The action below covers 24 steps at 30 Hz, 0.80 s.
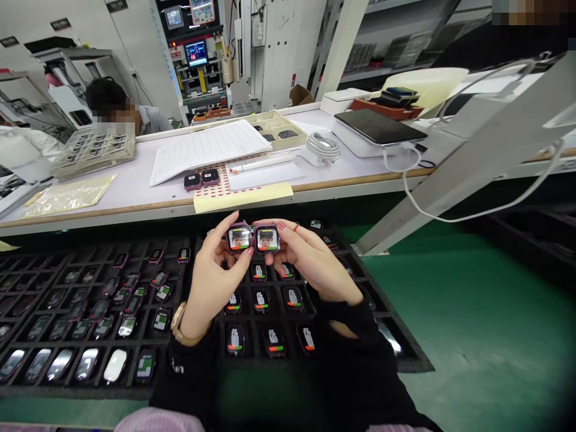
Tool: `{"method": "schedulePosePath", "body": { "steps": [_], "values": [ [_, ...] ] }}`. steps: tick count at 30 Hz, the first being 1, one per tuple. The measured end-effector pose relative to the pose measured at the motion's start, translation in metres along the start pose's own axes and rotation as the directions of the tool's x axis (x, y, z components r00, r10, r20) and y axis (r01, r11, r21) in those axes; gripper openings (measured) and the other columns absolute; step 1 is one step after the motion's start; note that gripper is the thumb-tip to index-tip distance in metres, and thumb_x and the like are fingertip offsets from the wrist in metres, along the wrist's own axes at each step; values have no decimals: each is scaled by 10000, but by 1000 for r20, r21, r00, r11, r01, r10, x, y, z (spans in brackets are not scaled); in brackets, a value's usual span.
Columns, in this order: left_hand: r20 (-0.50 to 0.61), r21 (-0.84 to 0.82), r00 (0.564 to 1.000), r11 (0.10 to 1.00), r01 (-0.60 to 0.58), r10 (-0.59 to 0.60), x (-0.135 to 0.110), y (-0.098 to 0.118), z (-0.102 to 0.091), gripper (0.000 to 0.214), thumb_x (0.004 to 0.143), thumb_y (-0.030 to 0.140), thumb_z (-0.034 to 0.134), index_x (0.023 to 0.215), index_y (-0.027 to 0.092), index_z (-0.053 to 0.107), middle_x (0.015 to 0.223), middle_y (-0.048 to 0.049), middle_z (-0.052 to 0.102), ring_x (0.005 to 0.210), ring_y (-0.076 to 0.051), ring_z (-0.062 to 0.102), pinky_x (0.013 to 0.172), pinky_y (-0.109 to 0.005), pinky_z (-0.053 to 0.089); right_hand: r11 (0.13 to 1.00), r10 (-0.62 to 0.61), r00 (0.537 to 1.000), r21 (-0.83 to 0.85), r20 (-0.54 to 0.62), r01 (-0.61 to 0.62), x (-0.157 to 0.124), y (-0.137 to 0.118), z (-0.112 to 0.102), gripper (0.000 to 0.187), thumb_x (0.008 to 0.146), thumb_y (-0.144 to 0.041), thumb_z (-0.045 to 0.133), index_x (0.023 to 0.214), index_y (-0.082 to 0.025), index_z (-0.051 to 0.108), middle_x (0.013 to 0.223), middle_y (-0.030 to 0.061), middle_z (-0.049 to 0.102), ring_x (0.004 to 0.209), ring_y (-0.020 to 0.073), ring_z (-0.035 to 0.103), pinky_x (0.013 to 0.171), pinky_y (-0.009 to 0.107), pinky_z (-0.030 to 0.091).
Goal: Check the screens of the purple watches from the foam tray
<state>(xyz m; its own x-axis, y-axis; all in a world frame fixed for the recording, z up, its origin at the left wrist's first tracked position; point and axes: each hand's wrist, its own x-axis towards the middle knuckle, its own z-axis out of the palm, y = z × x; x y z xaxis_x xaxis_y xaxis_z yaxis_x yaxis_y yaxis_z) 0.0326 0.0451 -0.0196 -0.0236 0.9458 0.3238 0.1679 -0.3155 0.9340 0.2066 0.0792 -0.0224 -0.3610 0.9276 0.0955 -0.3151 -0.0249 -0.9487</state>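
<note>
My left hand point(216, 261) is closed around a smartwatch body point(239, 238) with a purple case, thumb at its lower edge. A matching smartwatch body point(267, 239) is pinched in my right hand point(303, 255). Both are held side by side, screens facing me, each lit with a camera-like picture and a red-green strip at the bottom. Below my hands lies a black foam tray point(288, 321) whose compartments hold several watch bodies with lit screens point(274, 340). My forearms and sleeves hide part of that tray.
Left of it, another black tray point(130, 384) holds many watch bodies. The white bench point(315, 180) beyond carries paper sheets point(211, 150), two watch bodies point(201, 179), a coiled white cable point(323, 148) and a dark tablet point(380, 127). A slanted metal post point(450, 162) stands right. A person point(112, 105) sits across.
</note>
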Motion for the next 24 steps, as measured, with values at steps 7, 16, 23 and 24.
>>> {"method": "schedulePosePath", "body": {
  "steps": [7,16,23,24],
  "values": [
    [0,2,1000,1000,-4,4,0,0,0,587,858,248,728,1418,270,552,1169,-74,639,859,-160,631,770,-284,584,1000,0,1000,-4,-5,0,-1,-1,-1,440,918,-533,645,1166,-173,690,878,61,647,621,129,593,417,191,459],
    [24,-12,999,1000,-25,25,-1,2,1,585,864,213,712,1421,278,546,1265,-77,629,957,-209,657,765,-309,585,1000,-9,999,-13,-48,8,-5,-1,0,389,916,-512,682,1136,-192,711,848,45,652,622,133,606,435,196,479],
    [20,-38,1000,999,-7,8,0,3,2,564,857,217,722,1395,281,565,1256,-73,624,952,-221,656,788,-341,586,997,-10,999,-73,-51,7,-4,-1,1,397,908,-542,672,1091,-192,714,887,54,640,617,132,591,438,211,475],
    [21,-39,1000,999,-9,10,0,3,2,567,856,218,724,1395,281,564,1253,-74,623,945,-220,655,781,-339,585,997,-11,999,-83,-50,7,-4,-1,1,399,912,-546,664,1090,-193,712,888,54,637,621,132,590,439,211,474]
  ]
}}
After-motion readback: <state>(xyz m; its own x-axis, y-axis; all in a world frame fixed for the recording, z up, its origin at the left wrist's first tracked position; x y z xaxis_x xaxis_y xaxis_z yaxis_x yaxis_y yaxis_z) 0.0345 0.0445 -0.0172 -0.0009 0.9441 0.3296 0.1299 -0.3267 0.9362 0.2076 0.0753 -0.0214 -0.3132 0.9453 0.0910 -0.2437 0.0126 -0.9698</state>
